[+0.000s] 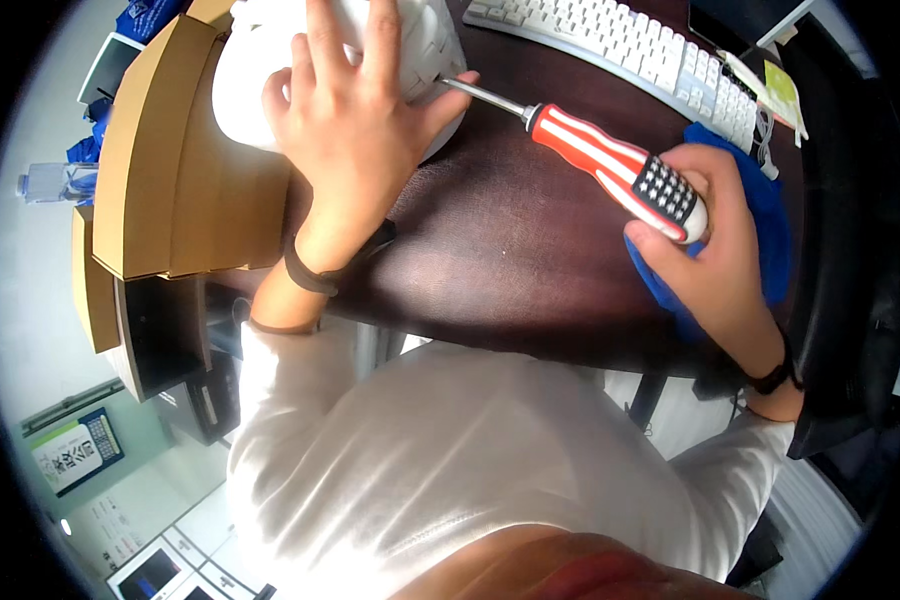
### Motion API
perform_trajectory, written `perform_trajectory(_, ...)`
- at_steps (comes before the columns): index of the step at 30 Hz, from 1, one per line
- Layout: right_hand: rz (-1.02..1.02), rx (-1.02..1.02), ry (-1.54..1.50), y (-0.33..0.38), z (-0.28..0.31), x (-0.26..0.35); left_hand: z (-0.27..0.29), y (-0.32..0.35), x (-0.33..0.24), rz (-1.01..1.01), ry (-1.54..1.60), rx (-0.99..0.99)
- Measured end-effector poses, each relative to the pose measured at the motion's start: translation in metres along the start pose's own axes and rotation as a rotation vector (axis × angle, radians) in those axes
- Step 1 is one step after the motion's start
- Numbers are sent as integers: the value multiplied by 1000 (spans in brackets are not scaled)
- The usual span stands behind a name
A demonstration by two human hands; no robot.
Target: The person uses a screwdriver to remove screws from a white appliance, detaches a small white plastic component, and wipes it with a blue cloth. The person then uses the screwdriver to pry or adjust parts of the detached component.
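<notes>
My right hand [720, 235] is wrapped round the butt of a screwdriver [595, 155] with a red, white and black star-and-stripe handle. Its metal shaft points up and left, and the tip meets the side of a rounded white object [245, 95] with slots, right by my left thumb. What kind of thing the white object is I cannot make out. Across its top lies my left hand [355, 105], fingers spread and pressing on it, cut off by the upper edge of the picture. A dark band circles each wrist.
A white keyboard [640, 45] lies at the far right of the dark desk [470, 255]. Blue cloth or plastic [775, 240] sits under my right hand. Brown cardboard boxes [170, 160] stand along the left, beside the white object. Black furniture or a bag [850, 300] borders the right.
</notes>
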State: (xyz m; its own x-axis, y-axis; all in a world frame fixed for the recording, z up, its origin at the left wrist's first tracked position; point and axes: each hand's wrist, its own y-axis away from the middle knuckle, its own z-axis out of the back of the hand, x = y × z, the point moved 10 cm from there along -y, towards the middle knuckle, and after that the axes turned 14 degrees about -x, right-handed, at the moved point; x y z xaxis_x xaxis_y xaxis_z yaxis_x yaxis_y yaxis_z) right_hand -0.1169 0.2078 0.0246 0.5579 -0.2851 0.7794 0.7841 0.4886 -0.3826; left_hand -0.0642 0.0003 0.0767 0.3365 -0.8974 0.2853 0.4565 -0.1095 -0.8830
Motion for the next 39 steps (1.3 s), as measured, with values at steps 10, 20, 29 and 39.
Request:
perform_trajectory(10,61,-96,150,-12,19,10,2,5,-11,-12,48,-55)
perform_trajectory(20,-1184,324,-915,45,-36,-45,4,3,-8,13,89,8)
perform_trajectory(29,-1097,366,-951,43,-43,-41,57,23,-31,-49,901,-180)
perform_trajectory(39,-1132,338,-907,47,-45,-51,-25,86,-139,1195,2374,1050)
